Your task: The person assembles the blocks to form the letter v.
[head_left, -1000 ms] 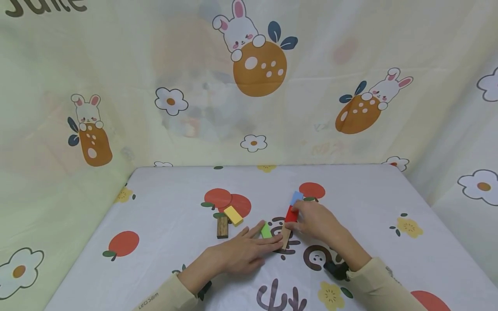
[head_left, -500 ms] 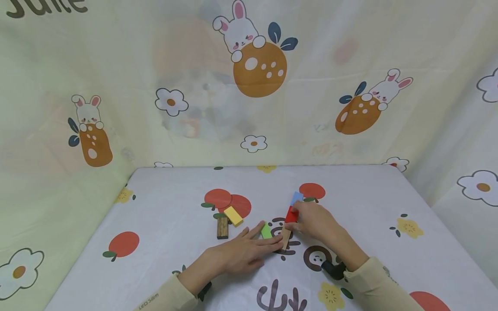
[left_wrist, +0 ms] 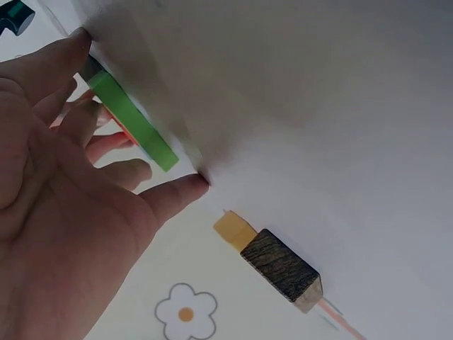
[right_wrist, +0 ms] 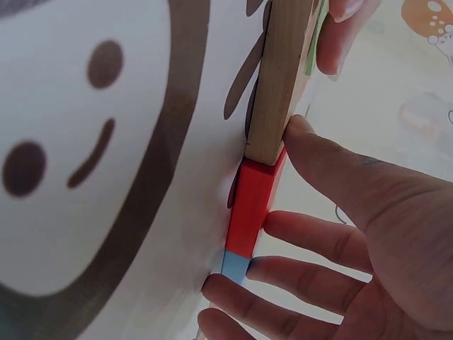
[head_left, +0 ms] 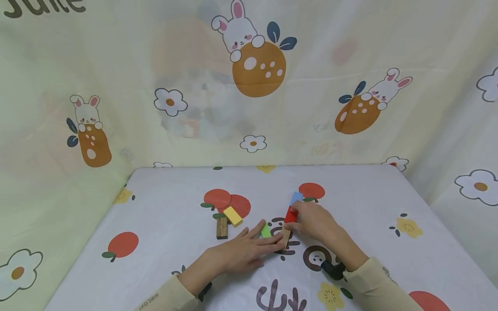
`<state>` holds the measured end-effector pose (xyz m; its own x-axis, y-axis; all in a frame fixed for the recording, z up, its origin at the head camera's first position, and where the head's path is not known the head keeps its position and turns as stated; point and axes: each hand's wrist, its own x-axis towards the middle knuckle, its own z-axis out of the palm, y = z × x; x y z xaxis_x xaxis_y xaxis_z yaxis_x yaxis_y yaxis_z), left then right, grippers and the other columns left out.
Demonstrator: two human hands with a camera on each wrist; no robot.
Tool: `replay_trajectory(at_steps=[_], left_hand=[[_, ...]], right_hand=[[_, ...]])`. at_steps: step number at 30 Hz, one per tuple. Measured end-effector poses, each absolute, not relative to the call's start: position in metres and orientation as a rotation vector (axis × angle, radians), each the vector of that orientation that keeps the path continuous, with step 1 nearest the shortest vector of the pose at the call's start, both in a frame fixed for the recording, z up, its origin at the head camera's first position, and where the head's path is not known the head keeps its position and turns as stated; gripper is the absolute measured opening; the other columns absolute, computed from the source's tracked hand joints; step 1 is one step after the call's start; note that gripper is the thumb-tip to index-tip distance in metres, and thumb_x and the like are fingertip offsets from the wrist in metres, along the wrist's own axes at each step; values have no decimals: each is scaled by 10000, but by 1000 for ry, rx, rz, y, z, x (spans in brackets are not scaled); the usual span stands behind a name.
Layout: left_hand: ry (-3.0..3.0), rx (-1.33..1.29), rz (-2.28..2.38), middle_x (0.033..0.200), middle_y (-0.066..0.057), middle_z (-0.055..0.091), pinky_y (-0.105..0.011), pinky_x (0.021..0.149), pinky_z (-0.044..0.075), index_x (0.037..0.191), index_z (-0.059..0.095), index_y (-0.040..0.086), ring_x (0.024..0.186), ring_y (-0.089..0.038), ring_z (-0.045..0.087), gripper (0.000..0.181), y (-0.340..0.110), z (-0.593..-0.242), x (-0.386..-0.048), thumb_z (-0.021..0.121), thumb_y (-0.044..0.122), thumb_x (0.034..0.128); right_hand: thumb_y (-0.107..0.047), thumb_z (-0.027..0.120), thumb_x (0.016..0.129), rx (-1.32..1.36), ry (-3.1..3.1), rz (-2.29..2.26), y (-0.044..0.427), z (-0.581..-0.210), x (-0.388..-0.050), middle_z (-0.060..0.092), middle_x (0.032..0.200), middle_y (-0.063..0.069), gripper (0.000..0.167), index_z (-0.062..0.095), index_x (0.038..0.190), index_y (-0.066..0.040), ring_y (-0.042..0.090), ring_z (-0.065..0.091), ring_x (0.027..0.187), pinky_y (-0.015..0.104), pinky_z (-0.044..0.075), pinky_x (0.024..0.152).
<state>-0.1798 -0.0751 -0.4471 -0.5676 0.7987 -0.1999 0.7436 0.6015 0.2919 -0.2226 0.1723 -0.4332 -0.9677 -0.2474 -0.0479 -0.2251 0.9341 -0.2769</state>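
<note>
A plain wooden block [head_left: 286, 239], a red block [head_left: 290, 215] and a blue block [head_left: 296, 196] lie end to end in a slanting row. Over the row lies my right hand [head_left: 317, 220]; its thumb touches the plain block near the red joint and its fingertips rest along the red and blue blocks in the right wrist view. My left hand [head_left: 243, 254] is spread on the table, one fingertip touching the plain block's near end. Between its spread fingers is a green block [head_left: 266, 231], seen edge-on in the left wrist view [left_wrist: 134, 122].
Left of the hands, a yellow block [head_left: 233, 216] lies at an angle beside a dark wood-grain block [head_left: 222, 227]. The white tablecloth [head_left: 358, 203] has printed fruit and flowers. A printed curtain [head_left: 311, 108] hangs behind the table.
</note>
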Motion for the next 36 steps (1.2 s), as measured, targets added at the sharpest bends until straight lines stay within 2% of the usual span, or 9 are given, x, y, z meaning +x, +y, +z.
replay_trajectory(at_steps=[12,17,28,36], left_hand=[[2589,1245,159,1764,167,237,-623,1249,381,1668,278,423,1680,-346,144,764,-74,-450,-179,688,302,1035],[2604,1256,181,1764,150,250,-612,1233,409,1668,294,408,1672,-353,178,778,-73,-449,-180,711,298,1020],[2607,1245,231,1764,128,266,-567,1261,392,1668,310,388,1666,-355,200,783,-74,-449,-181,725,297,1010],[2573,1206,369,1769,130,256,-498,1236,445,1669,311,379,1663,-356,215,769,-77,-450,-187,708,248,1024]], right_hand=[[-394,913,821,-376,3014,-423,172,-432,-223,728,903,57,539,724,1171,-31,189,585,774,288,510,638],[-391,912,822,-376,3016,-430,173,-432,-223,729,906,54,535,726,1172,-32,185,588,771,293,506,640],[-398,917,816,-348,3007,-430,173,-431,-221,749,943,68,552,727,1189,-39,189,598,778,298,535,648],[-400,916,815,-363,3022,-408,173,-432,-221,762,950,77,562,726,1196,-33,193,610,769,311,565,657]])
